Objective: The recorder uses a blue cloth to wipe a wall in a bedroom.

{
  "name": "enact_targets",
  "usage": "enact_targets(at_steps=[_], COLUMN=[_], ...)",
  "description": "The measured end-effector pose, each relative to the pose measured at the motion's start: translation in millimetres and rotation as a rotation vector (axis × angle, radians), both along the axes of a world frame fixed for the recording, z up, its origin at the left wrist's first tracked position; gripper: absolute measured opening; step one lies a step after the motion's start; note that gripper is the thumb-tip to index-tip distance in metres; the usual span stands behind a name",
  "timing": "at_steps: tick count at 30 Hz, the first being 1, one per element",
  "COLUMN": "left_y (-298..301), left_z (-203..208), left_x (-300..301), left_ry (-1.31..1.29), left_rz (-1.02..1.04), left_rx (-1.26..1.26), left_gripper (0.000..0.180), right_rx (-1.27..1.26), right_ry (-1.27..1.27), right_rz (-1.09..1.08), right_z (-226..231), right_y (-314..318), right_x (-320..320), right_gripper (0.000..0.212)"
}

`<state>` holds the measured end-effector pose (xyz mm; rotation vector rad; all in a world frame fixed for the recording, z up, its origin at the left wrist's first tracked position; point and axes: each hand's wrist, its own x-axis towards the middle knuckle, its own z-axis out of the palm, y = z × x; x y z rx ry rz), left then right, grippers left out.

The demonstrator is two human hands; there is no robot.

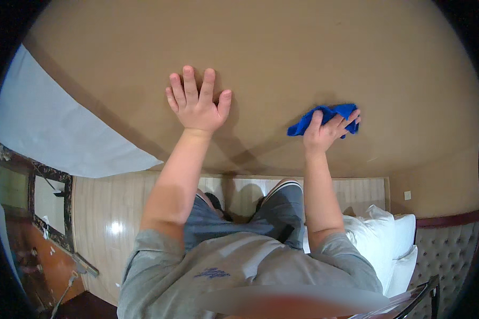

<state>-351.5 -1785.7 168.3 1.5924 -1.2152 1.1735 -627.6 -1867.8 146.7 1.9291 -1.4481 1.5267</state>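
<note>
Here right hand (329,127) clamps blue cloth (324,118), seemingly against brown wall (282,48); left hand (197,103) flat, fingers spread.

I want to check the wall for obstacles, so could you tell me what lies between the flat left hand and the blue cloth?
Nothing: in the head view, only bare tan wall lies between the left hand and the blue cloth held by the right hand.
</note>
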Motion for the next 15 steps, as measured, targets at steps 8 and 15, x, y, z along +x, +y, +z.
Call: enact_targets(at_steps=[8, 15], left_y=[8, 84], left_z=[2, 24], left_x=[7, -50], left_ry=[0.034, 0.512], left_rz=[-0.015, -0.679], left_rx=[-0.023, -0.028], left_gripper=[0.061, 0.039], right_rx=[-0.068, -0.048], right_ry=[0.253, 0.430], right_rz=[0.227, 0.300], right_z=[24, 87], right_y=[50, 54], right_x=[103, 95], right_gripper=[0.067, 0.051])
